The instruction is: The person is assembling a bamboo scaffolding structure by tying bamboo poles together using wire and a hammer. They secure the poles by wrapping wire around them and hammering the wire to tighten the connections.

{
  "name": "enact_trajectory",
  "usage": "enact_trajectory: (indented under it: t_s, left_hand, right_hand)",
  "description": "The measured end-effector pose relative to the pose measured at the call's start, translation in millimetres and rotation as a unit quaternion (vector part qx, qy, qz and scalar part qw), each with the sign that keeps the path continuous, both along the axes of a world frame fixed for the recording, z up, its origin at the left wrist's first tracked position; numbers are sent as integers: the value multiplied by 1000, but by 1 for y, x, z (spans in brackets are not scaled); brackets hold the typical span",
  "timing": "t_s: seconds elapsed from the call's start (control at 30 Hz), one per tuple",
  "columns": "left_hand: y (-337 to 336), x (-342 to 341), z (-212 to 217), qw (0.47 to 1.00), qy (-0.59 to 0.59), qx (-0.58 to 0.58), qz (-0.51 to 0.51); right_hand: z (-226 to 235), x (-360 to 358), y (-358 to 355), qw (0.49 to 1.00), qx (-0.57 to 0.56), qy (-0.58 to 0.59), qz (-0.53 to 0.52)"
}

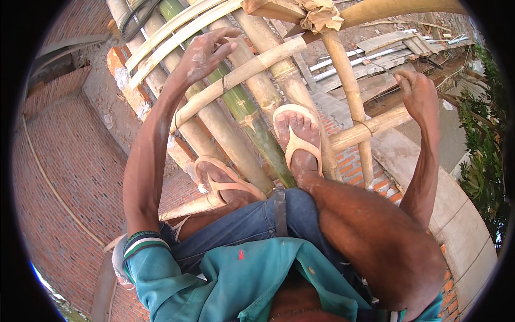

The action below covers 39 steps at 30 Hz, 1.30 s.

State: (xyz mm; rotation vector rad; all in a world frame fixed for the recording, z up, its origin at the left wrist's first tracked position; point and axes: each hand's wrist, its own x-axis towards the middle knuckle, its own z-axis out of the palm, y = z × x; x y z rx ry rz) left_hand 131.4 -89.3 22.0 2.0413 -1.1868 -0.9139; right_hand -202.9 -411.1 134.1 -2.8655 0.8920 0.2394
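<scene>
My left hand (pixel 201 58) is raised over the bamboo poles with its thumb and fingers apart, and nothing shows in it. Beneath it, round bamboo poles (pixel 209 115) lie side by side, one of them green (pixel 241 107). Split bamboo strips (pixel 177 32) and a crosspiece (pixel 241 80) run across them. At the right, my right hand (pixel 421 96) is up with curled fingers, beyond an upright bamboo pole (pixel 346 86). A thin wire-like line shows near its fingertips; what the fingers hold, if anything, I cannot make out. My sandalled feet (pixel 300 134) rest on the poles.
A horizontal bamboo rail (pixel 375 126) is tied to the upright pole. Crumpled brown paper (pixel 322 16) sits at the upper joint. Boards and pipes (pixel 370 53) lie below at the right, near green plants (pixel 485 134). A brick surface (pixel 70 172) spreads far below at the left.
</scene>
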Motion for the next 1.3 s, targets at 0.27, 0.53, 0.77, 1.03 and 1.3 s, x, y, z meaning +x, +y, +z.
enact_trajectory:
  t_s: [0.27, 0.53, 0.77, 1.03, 1.3]
  left_hand:
    - [-26, -61, -14, 975, -165, 10, -146]
    - [-43, -66, 19, 994, 68, -23, 86]
    - [-49, -67, 46, 968, 153, -131, 150]
    - [-69, -64, 112, 899, 378, -203, 93]
    - [-88, -89, 126, 920, 237, -243, -197]
  right_hand:
    - [6, 30, 37, 984, -35, 176, -11]
    - [61, 44, 66, 981, -98, 157, 52]
    - [89, 81, 102, 965, -113, 31, 236]
    - [34, 124, 150, 904, -56, 145, 399]
    - [-57, 127, 175, 832, -235, -54, 500]
